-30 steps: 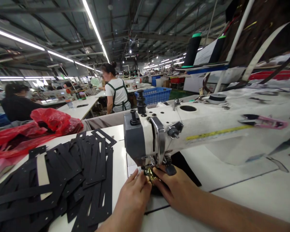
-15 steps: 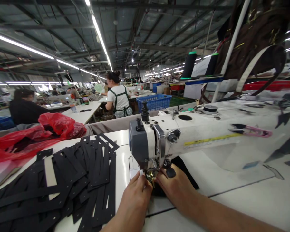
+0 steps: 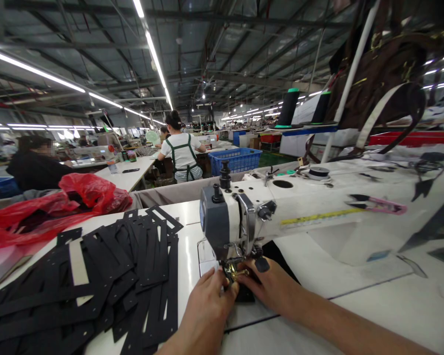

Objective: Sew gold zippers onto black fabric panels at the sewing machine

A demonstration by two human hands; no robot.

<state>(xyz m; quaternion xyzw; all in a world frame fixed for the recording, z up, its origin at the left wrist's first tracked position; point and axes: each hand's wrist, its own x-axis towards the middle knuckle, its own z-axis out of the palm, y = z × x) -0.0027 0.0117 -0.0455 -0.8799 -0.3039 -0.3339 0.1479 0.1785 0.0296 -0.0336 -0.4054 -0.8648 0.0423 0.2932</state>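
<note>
My left hand (image 3: 211,301) is closed, thumb and fingers pinched at the near left of the needle area. My right hand (image 3: 272,286) comes in from the right, its fingertips pinched on a gold-coloured metal part (image 3: 243,272) that looks like a zipper pull. Ribbed gold metal like zipper teeth shows beside it, under the presser foot. Below lies a black piece (image 3: 246,295), mostly hidden by my fingers and the machine. Over both hands stands the head of a white and grey sewing machine (image 3: 215,222). Black material (image 3: 281,256) extends behind my right hand.
Black slotted strips and frames (image 3: 107,276) lie piled on the table at left, with a red plastic bag (image 3: 92,195) behind. Pink thread snips (image 3: 385,204) rest on the machine arm. Beyond are a blue crate (image 3: 237,160), thread cones (image 3: 288,108) and people at other tables.
My right fingers have shifted slightly, and the gold part between the fingertips now shows more clearly. The view has turned a little. A person in a green-strapped apron has changed posture.
</note>
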